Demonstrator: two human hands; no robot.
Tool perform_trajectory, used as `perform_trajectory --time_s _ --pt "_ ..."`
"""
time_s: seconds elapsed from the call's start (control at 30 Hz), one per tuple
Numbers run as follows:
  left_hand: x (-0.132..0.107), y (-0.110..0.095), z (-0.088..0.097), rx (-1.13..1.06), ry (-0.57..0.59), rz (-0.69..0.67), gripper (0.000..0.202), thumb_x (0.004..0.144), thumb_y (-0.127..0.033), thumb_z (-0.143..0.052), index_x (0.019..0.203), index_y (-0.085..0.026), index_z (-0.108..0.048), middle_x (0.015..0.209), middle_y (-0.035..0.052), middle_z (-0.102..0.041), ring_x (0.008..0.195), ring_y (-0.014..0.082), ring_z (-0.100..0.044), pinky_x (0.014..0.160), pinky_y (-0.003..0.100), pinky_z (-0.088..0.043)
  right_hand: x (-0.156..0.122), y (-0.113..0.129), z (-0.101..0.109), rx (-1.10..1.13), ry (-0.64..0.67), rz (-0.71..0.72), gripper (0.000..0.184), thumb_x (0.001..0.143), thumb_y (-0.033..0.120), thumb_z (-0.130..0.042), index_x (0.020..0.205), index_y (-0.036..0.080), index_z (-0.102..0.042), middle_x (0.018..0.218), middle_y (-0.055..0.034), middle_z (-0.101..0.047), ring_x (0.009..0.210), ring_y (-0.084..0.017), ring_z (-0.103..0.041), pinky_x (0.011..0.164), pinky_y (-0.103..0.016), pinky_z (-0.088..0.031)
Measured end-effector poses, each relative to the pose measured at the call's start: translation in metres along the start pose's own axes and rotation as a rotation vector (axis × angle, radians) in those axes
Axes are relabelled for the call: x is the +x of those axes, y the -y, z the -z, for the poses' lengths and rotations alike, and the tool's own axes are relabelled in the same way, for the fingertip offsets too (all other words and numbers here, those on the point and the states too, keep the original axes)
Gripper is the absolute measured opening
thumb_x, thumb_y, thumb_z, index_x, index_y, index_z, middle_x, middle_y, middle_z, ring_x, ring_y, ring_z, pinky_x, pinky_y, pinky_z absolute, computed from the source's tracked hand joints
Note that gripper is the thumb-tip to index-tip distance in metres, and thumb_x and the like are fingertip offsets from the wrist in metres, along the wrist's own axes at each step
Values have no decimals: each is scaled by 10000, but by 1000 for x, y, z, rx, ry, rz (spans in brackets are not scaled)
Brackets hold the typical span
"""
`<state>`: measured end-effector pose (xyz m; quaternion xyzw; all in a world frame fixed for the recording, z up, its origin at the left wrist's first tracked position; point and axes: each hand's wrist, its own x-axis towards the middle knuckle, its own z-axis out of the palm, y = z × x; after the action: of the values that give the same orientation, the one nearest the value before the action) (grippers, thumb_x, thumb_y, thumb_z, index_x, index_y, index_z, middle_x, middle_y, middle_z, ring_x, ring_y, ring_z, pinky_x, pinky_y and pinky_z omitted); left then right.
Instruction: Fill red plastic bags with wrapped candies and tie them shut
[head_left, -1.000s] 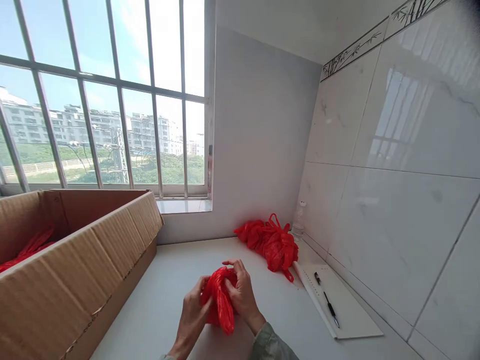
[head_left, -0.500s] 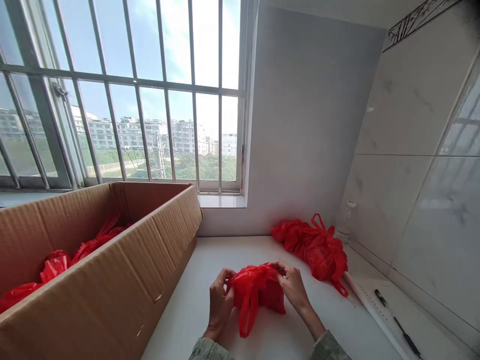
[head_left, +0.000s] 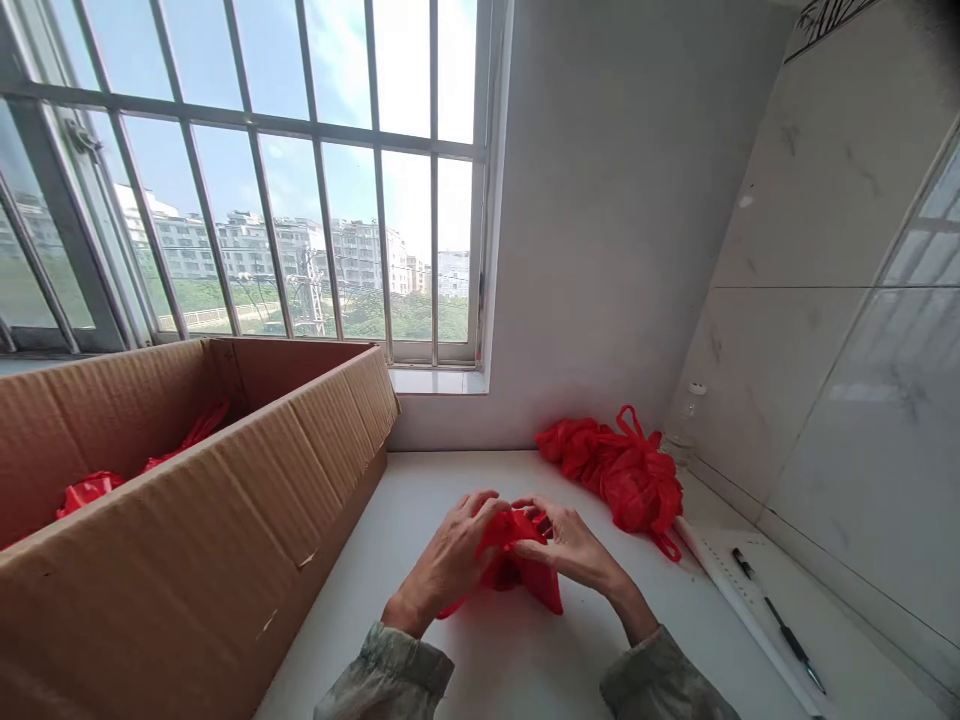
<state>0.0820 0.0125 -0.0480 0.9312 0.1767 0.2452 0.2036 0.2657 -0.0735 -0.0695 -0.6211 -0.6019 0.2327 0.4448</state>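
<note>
A small red plastic bag point(head_left: 538, 585) stands on the white tabletop point(head_left: 420, 490) in front of me, with something bulky inside that I cannot make out. My left hand point(head_left: 452, 548) curls over its left side, the fingers bent at the gathered top and hiding much of it. From the right, my right hand point(head_left: 576, 545) grips the top of the same bag between thumb and bent fingers. The fingertips of both hands come close together above the bag. One red corner sticks out under my left wrist.
On the left stands a big open cardboard box point(head_left: 300, 500) with red plastic bags point(head_left: 90, 492) inside. A heap of red bags point(head_left: 630, 480) lies by the wall, near a clear bottle point(head_left: 684, 420). At right are a white strip point(head_left: 739, 610) and a black pen point(head_left: 791, 635). Behind is a barred window point(head_left: 315, 130).
Both hands have moved inward over the bag's top, and my left hand has turned over it. The hanging handle at the front is now out of sight. The camera has tilted down slightly.
</note>
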Motion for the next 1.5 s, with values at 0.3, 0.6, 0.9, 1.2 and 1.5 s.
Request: perform_trajectory --time_s 0.3,0.6,0.9,1.2,1.5 --pt "3 18 5 -164 -65 84 131 834 -246 -604 918 -227 -703 907 11 -700 819 185 -614 753 266 -438 10 -11 -7 16 -212 -47 226 784 363 -583 739 210 -744 780 -42 -749 752 -203 -656 691 -289 -433" --pt "-4 26 32 -805 -281 433 328 724 -443 -695 847 -178 -547 829 23 -646 771 176 -594 662 236 -433 2 -30 31 84 -160 -184 143 730 317 -587 711 203 -672 728 -18 -704 711 -200 -642 648 -287 -453" --pt "0 -5 25 106 -105 87 356 784 -58 -455 1053 -206 -634 1061 71 -685 992 245 -599 847 358 -456 -6 25 14 -29 -48 -33 563 754 374 -705 1289 228 -612 1178 -78 -693 1093 -241 -622 935 -343 -462" --pt "1 7 43 -522 -560 341 296 776 -471 -654 815 -178 -666 733 3 -653 686 153 -567 610 222 -406 20 39 6 211 -258 -14 123 714 289 -653 788 193 -675 753 0 -666 699 -153 -554 655 -246 -416" --pt "-9 -5 71 -1011 -473 380 383 722 -415 -822 967 -202 -617 876 -6 -623 783 129 -561 692 206 -457 6 36 37 577 -221 -105 367 677 404 -785 917 210 -586 854 8 -593 749 -137 -508 666 -234 -400"
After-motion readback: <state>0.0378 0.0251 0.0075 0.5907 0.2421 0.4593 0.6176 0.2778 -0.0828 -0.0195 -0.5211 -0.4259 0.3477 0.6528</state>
